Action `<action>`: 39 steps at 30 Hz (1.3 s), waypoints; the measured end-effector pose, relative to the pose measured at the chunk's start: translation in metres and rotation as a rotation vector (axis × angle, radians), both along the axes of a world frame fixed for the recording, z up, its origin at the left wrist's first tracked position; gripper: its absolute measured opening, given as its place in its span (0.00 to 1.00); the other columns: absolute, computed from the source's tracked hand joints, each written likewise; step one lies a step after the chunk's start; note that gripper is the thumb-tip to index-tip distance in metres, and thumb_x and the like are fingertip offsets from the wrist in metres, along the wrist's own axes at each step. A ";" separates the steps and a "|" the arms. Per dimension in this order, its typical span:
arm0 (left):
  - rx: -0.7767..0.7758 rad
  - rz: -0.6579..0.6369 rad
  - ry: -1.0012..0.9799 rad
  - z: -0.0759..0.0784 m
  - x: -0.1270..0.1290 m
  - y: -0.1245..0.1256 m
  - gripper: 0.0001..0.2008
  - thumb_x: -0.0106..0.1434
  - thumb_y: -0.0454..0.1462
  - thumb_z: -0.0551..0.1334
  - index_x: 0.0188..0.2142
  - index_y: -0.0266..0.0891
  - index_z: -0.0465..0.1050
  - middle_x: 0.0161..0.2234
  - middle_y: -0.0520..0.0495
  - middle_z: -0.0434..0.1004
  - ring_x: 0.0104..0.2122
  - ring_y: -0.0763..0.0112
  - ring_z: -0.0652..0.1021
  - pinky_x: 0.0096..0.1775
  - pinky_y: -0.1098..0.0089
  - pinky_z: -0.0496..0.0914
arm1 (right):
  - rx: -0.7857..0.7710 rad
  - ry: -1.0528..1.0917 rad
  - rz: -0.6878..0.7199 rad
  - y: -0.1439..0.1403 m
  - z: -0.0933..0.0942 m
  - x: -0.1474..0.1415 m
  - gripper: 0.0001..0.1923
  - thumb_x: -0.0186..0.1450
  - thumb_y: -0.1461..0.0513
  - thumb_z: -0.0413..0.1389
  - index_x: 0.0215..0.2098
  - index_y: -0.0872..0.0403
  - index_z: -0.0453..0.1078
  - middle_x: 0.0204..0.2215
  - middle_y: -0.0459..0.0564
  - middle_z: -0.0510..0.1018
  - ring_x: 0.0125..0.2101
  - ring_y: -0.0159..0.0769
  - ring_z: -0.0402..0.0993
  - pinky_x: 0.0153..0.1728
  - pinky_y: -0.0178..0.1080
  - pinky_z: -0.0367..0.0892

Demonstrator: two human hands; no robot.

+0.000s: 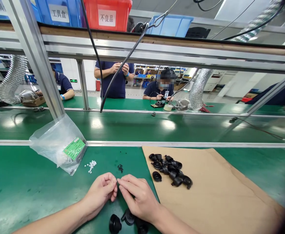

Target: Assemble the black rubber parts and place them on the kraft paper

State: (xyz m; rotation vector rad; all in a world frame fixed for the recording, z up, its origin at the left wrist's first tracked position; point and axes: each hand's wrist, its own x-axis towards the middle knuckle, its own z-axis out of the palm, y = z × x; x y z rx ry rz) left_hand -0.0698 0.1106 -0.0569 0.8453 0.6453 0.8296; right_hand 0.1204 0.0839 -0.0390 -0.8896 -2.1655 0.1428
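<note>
A green work surface (22, 188) runs the full width, divided lengthwise by metal rails (181, 144). An aluminium frame (32, 61) carries an overhead shelf (157, 40) holding blue bins (59, 13) and a red bin (108, 14). Flexible silver ducts (13, 78) hang at both sides. Workers in dark shirts (114, 79) occupy the far side. Overhead lighting reflects off the surface.

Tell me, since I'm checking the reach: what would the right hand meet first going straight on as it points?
Most likely the left hand: the right hand points left, fingertips almost touching it.
</note>
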 end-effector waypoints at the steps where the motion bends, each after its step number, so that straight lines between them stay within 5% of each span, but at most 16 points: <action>1: 0.003 0.001 0.007 0.001 0.000 0.000 0.22 0.60 0.50 0.74 0.29 0.38 0.68 0.24 0.52 0.72 0.23 0.76 0.68 0.27 0.73 0.60 | 0.011 -0.007 -0.003 0.000 -0.001 0.000 0.13 0.75 0.68 0.51 0.52 0.55 0.74 0.37 0.53 0.81 0.33 0.37 0.78 0.29 0.36 0.70; 9: 0.041 0.009 0.070 0.004 0.000 -0.001 0.24 0.59 0.53 0.74 0.28 0.38 0.68 0.24 0.52 0.72 0.22 0.77 0.67 0.26 0.73 0.59 | 0.064 -0.124 -0.036 -0.003 0.000 -0.001 0.13 0.75 0.67 0.50 0.54 0.56 0.73 0.39 0.55 0.81 0.33 0.39 0.79 0.31 0.38 0.72; 16: 0.075 0.001 0.076 -0.007 0.002 0.000 0.22 0.65 0.53 0.69 0.31 0.38 0.68 0.25 0.52 0.72 0.22 0.76 0.68 0.27 0.73 0.62 | -0.094 0.031 -0.023 -0.001 0.005 -0.001 0.12 0.75 0.66 0.50 0.49 0.52 0.76 0.35 0.51 0.80 0.32 0.37 0.77 0.30 0.36 0.68; 27: 0.070 0.006 0.065 -0.014 0.004 0.000 0.23 0.64 0.55 0.69 0.31 0.38 0.70 0.23 0.53 0.71 0.21 0.76 0.67 0.25 0.74 0.62 | -0.092 0.095 -0.038 0.001 -0.001 -0.001 0.10 0.75 0.65 0.53 0.42 0.53 0.78 0.32 0.50 0.80 0.30 0.35 0.77 0.29 0.35 0.68; 39: 0.091 0.042 0.091 -0.014 0.004 0.000 0.24 0.65 0.56 0.68 0.31 0.38 0.69 0.24 0.53 0.71 0.21 0.76 0.68 0.25 0.73 0.61 | -0.180 0.112 -0.064 0.005 -0.001 0.004 0.12 0.75 0.64 0.52 0.49 0.51 0.78 0.33 0.50 0.80 0.29 0.35 0.76 0.29 0.35 0.68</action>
